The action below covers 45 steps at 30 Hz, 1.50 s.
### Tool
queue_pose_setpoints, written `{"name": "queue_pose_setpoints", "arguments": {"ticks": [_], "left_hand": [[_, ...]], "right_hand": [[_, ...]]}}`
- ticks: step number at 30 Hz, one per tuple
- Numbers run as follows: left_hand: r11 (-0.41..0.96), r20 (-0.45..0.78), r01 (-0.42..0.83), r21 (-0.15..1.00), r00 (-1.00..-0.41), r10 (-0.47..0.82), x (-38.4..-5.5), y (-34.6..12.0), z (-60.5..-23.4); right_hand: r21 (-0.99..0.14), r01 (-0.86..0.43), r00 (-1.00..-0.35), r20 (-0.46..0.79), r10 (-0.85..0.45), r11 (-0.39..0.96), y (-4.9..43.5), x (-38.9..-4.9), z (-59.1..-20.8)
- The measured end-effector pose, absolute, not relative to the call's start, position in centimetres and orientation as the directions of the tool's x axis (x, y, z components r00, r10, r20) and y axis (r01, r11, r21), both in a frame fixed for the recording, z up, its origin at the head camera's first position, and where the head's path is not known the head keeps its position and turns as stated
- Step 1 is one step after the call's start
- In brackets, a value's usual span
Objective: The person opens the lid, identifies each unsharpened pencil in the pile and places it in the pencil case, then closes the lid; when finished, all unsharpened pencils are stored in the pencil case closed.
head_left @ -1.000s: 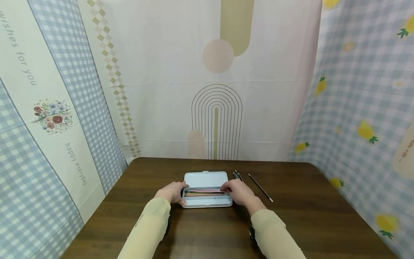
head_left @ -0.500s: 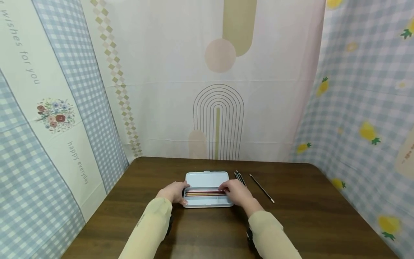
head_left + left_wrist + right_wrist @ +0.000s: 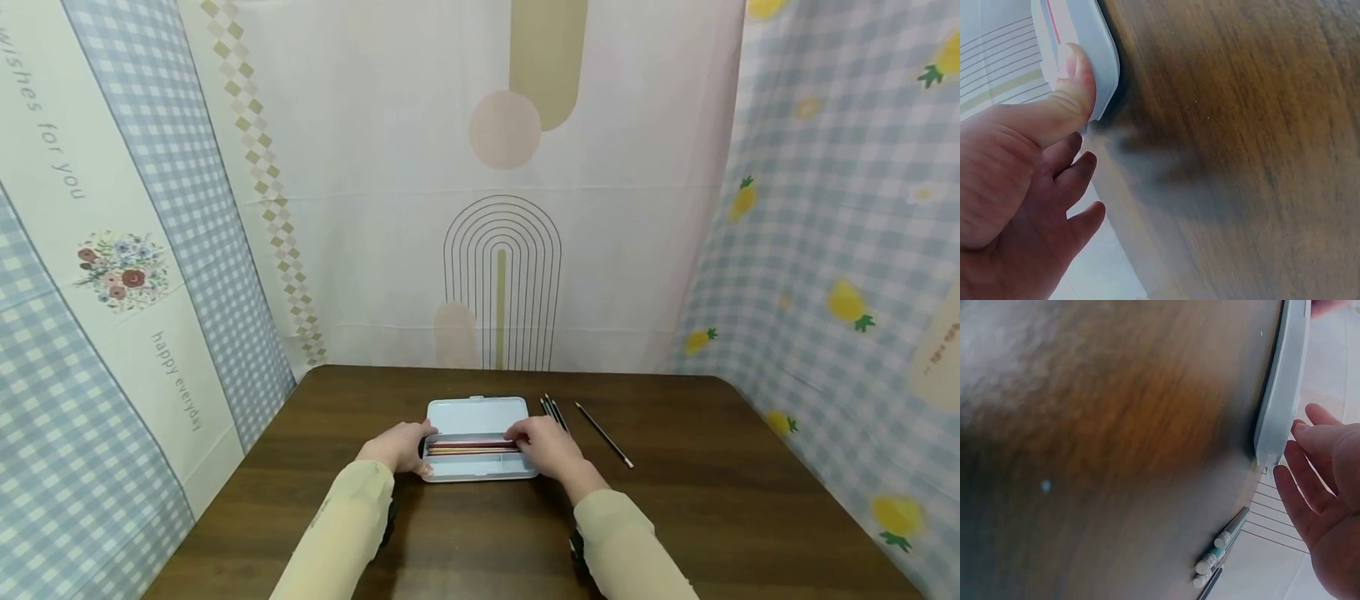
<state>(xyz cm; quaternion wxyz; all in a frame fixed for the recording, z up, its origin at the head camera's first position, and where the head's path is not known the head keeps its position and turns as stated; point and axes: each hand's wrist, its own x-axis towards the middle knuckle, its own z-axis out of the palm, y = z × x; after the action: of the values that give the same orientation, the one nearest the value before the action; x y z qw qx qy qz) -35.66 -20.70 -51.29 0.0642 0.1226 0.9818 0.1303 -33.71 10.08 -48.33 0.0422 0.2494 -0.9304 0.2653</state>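
Pencil case [image 3: 480, 442]: right end hidden under the right hand [image 3: 546, 448]; pencils inside [image 3: 468, 447] too small to count. Right wrist view: table [image 3: 1085, 425] blurred; pencils beside the case [image 3: 1219, 553] cut off at bottom edge.

Your pencil case [image 3: 480, 442] is a pale blue-grey, shallow rectangular box, lying flat on the table with its long side across your view. Its lid [image 3: 477, 414] is hinged open and laid back on the far side. Inside the tray, several thin coloured pencils [image 3: 472, 447] lie lengthwise, side by side.
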Motion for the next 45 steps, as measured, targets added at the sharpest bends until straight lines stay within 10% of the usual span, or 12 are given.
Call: {"name": "queue_pose_setpoints", "arguments": {"ticks": [10,45], "left_hand": [[0.942,-0.146,0.152,0.299,-0.968,0.203,-31.0,-18.2,-45.7],[0.942,-0.140,0.184,0.280,-0.963,0.229,-34.2,-19.9,-49.2]], "right_hand": [[-0.526,-0.470,-0.880,0.210,-0.426,0.709,11.2,-33.4,-48.1],[-0.701,-0.289,-0.947,0.108,-0.303,0.652,19.8,-33.0,-49.0]]}}
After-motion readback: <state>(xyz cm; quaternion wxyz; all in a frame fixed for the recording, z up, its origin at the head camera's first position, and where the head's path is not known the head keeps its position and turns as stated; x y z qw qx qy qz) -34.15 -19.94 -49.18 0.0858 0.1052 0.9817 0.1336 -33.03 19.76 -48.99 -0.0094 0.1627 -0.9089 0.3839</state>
